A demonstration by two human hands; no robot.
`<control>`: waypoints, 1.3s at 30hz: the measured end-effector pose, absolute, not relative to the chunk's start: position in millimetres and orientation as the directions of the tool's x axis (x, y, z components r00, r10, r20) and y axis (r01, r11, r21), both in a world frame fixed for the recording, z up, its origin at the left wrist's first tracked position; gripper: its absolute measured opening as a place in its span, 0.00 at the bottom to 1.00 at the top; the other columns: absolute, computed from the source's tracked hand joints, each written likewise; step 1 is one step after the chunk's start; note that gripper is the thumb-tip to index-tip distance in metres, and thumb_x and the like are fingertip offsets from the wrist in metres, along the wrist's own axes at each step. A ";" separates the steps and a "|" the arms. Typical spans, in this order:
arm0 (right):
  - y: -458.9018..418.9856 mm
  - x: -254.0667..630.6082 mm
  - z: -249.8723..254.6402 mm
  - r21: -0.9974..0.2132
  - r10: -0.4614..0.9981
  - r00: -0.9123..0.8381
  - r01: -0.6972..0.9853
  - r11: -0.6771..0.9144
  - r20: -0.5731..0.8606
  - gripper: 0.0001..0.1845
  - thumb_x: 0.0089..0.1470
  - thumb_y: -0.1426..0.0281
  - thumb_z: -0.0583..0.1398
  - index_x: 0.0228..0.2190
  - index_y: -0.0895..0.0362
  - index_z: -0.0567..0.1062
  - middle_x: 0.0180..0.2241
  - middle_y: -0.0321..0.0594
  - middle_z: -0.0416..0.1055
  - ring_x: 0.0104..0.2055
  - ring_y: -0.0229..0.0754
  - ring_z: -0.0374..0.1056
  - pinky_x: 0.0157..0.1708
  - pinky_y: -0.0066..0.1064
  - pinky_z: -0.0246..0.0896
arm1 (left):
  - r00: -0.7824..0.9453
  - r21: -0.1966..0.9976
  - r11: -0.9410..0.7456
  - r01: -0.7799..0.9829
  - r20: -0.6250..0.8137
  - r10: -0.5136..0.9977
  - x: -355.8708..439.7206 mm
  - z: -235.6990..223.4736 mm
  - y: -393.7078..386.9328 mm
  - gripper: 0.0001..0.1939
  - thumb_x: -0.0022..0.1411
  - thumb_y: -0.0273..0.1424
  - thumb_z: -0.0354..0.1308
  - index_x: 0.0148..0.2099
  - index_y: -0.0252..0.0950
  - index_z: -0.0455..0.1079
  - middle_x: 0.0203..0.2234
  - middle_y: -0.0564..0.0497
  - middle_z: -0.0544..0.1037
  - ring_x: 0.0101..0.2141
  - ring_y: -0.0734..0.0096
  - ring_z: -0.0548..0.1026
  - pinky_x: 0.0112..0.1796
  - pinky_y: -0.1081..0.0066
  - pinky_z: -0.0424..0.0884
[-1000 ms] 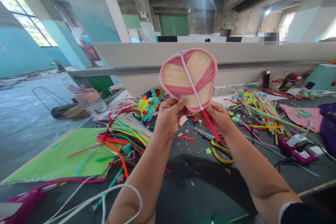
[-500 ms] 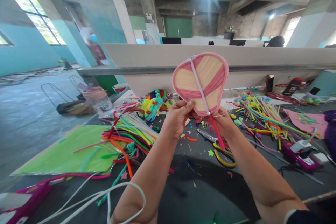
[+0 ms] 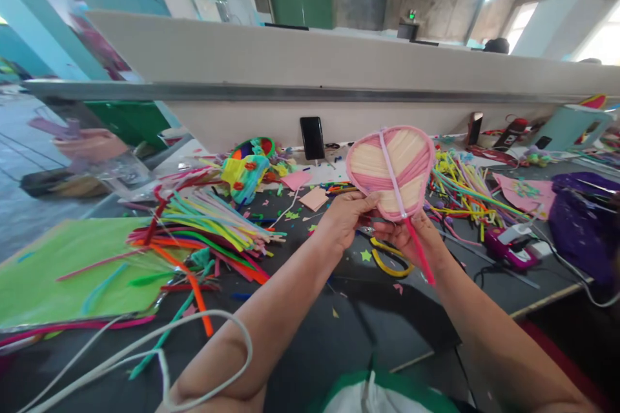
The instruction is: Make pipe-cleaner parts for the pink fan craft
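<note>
Over the dark counter (image 3: 310, 342), two bare forearms (image 3: 278, 303) reach forward and converge. Two heaps of fuzzy stems (image 3: 217, 222) lie on it, one either side. Between them, held up above the counter, is one pink-and-cream paddle (image 3: 407, 171), the left hand (image 3: 347, 221) clamped on its lower left edge, the right hand (image 3: 422, 240) on its base. Beneath, one pair of yellow-handled scissors (image 3: 385, 268) is partly blocked, its blades seemingly behind the hands; one green star (image 3: 365, 256) sits beside it.

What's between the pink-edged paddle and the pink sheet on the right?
In the head view, a heap of colourful fuzzy strips lies between the paddle and pink sheet.
</note>
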State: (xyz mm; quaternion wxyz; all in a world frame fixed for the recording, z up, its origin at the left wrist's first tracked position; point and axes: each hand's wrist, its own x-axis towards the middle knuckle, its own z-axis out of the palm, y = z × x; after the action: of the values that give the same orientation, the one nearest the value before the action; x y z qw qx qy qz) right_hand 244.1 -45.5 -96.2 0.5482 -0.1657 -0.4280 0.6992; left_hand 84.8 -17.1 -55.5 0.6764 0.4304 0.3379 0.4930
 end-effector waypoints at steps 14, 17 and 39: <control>-72.1 245.3 -106.0 -0.851 0.945 -0.276 -0.525 0.004 0.174 0.23 0.44 0.54 0.65 0.40 0.51 0.70 0.39 0.42 0.77 0.35 0.50 0.76 0.41 0.50 0.68 | 0.294 0.925 0.139 -0.354 -0.031 0.955 79.1 -44.8 -47.1 0.15 0.43 0.37 0.69 0.24 0.28 0.74 0.18 0.48 0.75 0.20 0.76 0.70 0.25 0.74 0.66; -80.6 233.0 -99.9 -0.864 0.931 -0.331 -0.503 -0.037 0.152 0.25 0.42 0.53 0.66 0.41 0.51 0.70 0.37 0.42 0.77 0.34 0.50 0.76 0.42 0.50 0.67 | 0.266 0.924 0.137 -0.357 -0.040 0.963 62.1 -41.5 -62.4 0.13 0.45 0.36 0.68 0.24 0.29 0.74 0.19 0.49 0.75 0.21 0.77 0.69 0.26 0.74 0.66; -118.1 170.1 -96.9 -0.880 0.849 -0.503 -0.462 -0.106 0.162 0.20 0.48 0.53 0.62 0.39 0.48 0.64 0.30 0.34 0.71 0.24 0.40 0.70 0.24 0.33 0.63 | 0.058 0.929 0.044 -0.367 -0.025 0.998 -0.6 -45.1 -131.8 0.10 0.51 0.34 0.64 0.26 0.30 0.75 0.19 0.50 0.75 0.22 0.77 0.71 0.26 0.77 0.66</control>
State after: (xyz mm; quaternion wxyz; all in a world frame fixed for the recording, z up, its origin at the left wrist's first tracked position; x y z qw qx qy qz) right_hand 170.1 -118.1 -96.9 0.4574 -0.1982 -0.4878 0.7166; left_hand -0.6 -131.8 -45.1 0.6064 0.4013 0.3929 0.5628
